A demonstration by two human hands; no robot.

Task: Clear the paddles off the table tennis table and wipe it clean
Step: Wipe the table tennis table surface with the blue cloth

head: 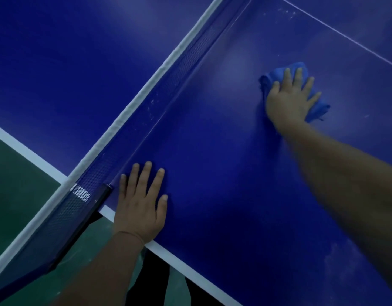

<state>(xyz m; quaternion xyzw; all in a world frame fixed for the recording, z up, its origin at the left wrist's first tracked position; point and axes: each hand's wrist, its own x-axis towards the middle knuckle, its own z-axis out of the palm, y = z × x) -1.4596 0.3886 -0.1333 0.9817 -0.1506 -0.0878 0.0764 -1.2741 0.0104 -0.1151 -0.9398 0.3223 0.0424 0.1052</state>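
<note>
The blue table tennis table (pixel 223 173) fills most of the view. My right hand (pixel 290 98) presses flat, fingers spread, on a crumpled blue cloth (pixel 318 107) out on the table's right half. My left hand (pixel 140 206) rests flat on the table near its white side edge, just beside the net. No paddle is in view.
The net (pixel 168 76) with its white top band runs diagonally from lower left to upper right. A black net post clamp (pixel 95 208) grips the table edge by my left hand. White specks mark the surface near the centre line (pixel 336 32). Green floor (pixel 20 186) lies at the left.
</note>
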